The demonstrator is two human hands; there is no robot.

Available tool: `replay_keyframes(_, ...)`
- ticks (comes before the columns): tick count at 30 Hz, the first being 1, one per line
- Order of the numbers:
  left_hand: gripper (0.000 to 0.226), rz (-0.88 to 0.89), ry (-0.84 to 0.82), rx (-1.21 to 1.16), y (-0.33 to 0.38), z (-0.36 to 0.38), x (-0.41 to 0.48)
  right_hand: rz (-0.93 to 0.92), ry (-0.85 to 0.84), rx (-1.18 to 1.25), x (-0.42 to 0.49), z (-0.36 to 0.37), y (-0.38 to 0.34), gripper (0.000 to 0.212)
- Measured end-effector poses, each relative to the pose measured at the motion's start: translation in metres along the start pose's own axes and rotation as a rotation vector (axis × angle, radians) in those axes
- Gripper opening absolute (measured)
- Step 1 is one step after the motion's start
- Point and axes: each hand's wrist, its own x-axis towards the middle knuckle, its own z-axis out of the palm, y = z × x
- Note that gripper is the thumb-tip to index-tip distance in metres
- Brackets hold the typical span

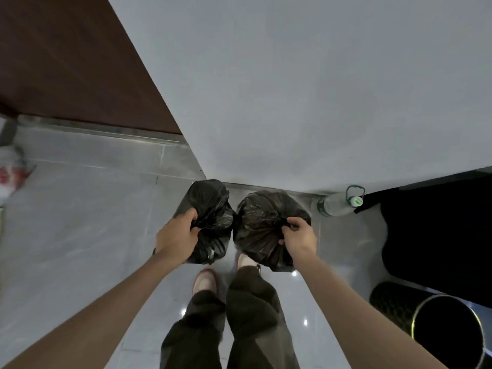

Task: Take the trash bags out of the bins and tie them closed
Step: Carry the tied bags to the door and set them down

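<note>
Black plastic fills the middle of the view: two bags side by side and touching, above a pale tiled floor (80, 222). The left grip (175, 235) is closed round the bunched neck of the left bag (210, 206), on that bag's 8 o'clock side. The right bag (259, 225) sits at 3 o'clock from the left bag, and the right grip (299, 237) pinches its twisted top between curled fingers. Whether the bags hang or rest on the floor cannot be told. Both are out of the bin (450, 331), a dark one with a yellow rim at 4 o'clock in the view. A clear bottle (336, 203) lies by the wall (292, 89) at 2 o'clock from the right bag. The person's shoes (205, 282) are at 6 o'clock from the bags.
</note>
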Motion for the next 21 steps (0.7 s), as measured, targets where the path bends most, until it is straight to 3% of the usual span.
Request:
replay_keyframes(12, 0.009, 0.0, 0.058, 0.03, -0.044, 0.139, 0.115, 0.043, -0.081, 0.132, 0.154, 0.086, 0.067, 0.02)
replay_keyframes(17, 0.009, 0.007, 0.04, 0.065, -0.055, 0.169, 0.146, 0.117, -0.107, 0.204, 0.187, 0.113, 0.076, 0.027)
replay_keyframes(21, 0.011, -0.021, 0.01, 0.04, -0.06, 0.191, 0.162, 0.169, -0.202, 0.216, 0.202, 0.128, 0.083, 0.047)
